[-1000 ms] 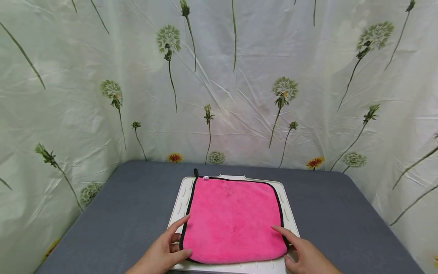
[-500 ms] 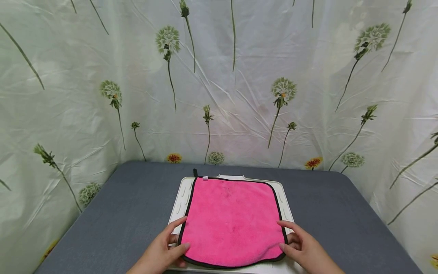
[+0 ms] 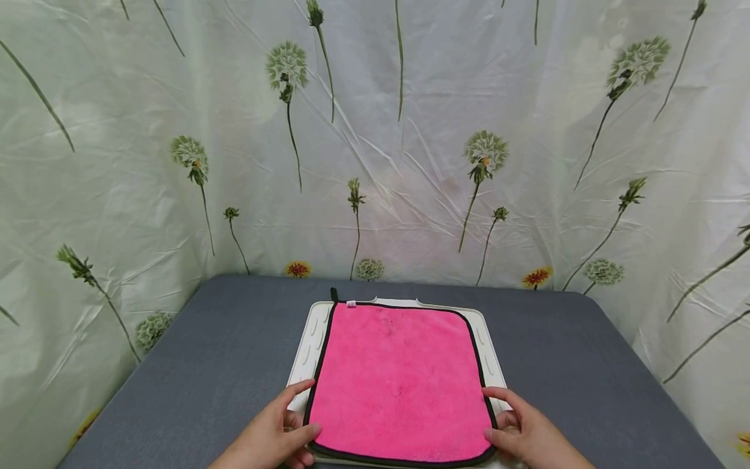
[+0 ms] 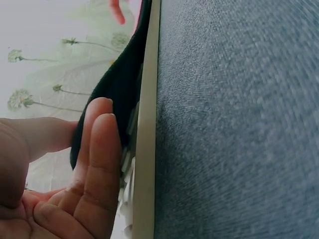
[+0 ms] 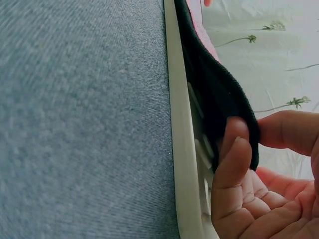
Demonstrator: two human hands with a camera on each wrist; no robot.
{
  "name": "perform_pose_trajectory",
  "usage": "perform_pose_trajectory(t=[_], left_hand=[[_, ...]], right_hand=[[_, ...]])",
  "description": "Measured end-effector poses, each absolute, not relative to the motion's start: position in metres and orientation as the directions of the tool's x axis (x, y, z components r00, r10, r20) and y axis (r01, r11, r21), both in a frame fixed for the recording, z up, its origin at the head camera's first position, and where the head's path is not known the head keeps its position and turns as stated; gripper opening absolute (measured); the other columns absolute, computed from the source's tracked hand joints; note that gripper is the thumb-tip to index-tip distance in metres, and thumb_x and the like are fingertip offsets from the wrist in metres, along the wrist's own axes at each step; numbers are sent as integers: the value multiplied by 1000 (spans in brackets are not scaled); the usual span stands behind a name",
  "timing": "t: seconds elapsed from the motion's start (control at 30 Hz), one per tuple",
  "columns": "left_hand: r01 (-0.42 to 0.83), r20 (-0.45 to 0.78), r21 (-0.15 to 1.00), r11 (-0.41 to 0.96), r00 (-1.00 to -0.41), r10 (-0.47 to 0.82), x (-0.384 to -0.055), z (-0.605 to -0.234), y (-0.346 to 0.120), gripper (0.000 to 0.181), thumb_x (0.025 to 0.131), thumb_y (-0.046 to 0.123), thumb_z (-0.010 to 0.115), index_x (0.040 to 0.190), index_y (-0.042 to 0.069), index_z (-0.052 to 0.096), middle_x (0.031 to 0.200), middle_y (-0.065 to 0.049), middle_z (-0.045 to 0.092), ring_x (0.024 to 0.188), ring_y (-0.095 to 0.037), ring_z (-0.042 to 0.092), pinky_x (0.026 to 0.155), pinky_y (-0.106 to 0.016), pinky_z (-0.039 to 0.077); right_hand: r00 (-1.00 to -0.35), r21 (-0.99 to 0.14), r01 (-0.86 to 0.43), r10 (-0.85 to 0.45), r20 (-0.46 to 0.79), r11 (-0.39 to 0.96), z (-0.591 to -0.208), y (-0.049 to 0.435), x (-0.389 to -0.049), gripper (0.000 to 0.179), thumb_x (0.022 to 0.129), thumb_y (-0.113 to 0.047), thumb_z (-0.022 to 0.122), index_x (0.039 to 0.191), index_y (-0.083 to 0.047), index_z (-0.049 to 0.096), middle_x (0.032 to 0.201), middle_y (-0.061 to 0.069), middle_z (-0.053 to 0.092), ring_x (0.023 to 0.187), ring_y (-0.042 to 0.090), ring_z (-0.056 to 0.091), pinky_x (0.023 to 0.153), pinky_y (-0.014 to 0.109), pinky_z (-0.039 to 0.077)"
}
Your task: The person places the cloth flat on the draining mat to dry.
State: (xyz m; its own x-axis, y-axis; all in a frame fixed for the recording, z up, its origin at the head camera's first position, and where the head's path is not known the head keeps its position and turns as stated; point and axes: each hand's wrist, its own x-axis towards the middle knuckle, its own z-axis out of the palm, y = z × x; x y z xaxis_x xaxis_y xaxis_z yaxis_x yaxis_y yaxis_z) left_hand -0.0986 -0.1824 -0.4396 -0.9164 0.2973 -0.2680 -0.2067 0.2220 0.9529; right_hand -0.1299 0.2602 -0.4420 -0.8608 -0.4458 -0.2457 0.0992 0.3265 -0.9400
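Observation:
A pink plush cloth [image 3: 398, 378] with black edging lies spread over a white tray [image 3: 495, 365]. Its black hanging loop [image 3: 334, 295] sticks out at the far left corner. My left hand [image 3: 275, 426] pinches the near left corner, thumb above and fingers underneath. At the near right corner my right hand [image 3: 527, 430] holds the cloth the same way. Both wrist views show the cloth's dark underside [image 5: 214, 94] lifted off the ridged tray between thumb and fingers. Most of the tray is hidden under the cloth.
The tray stands on a grey fabric-covered table [image 3: 234, 352]. Behind and at both sides hangs a pale curtain [image 3: 410, 163] printed with dandelions. In the left wrist view the tray's side rim [image 4: 147, 124] runs close along the fingers.
My right hand has gone from touching the cloth's right side to pinching its near corner. The near edge has been drawn toward me and straightened. The left hand has slid slightly nearer.

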Motion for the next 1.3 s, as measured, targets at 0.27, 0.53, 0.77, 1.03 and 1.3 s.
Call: perform_pose_trajectory(t=[0.27,0.53,0.77,1.03,1.3], left_hand=[[-202,-290,936,289,-907,306,-99,-438,-185,89,93,17,74,160,1,16,71,-8,64,65,-22,73,59,-35,60],[-136,-206,961,243,-934,291,-116,-440,-184,83,95,13,68,155,-11,15,84,-6,71,69,-18,68,63,-33,60],[-135,-186,946,294,-970,155,-160,-438,-176,70,95,15,68,152,-5,32,102,-14,72,83,-20,71,69,-36,60],[-36,-45,870,491,-999,5,-234,-436,-159,35,94,13,67,128,5,66,109,-15,71,89,-20,67,72,-33,54],[-39,-25,730,682,-999,-30,-282,-432,-140,20,97,18,64,114,14,73,120,-11,71,97,-22,65,77,-34,53]], right_hand=[[-841,-947,125,-476,-259,295,-444,260,-132,75,96,-11,67,148,14,21,81,0,61,64,5,58,64,22,52],[-877,-945,129,-411,-251,301,-443,254,-143,71,99,-10,62,149,15,19,83,0,64,70,5,59,63,23,52],[-889,-939,194,-353,-291,285,-439,249,-171,65,102,-15,56,150,12,21,95,2,71,89,12,68,76,32,58],[-963,-908,89,-197,-183,408,-432,232,-231,57,101,-14,55,150,6,32,95,9,73,82,11,65,73,30,54],[-993,-748,-54,-114,-29,661,-433,221,-281,33,99,-9,59,130,1,61,89,11,65,70,15,54,63,30,44]])
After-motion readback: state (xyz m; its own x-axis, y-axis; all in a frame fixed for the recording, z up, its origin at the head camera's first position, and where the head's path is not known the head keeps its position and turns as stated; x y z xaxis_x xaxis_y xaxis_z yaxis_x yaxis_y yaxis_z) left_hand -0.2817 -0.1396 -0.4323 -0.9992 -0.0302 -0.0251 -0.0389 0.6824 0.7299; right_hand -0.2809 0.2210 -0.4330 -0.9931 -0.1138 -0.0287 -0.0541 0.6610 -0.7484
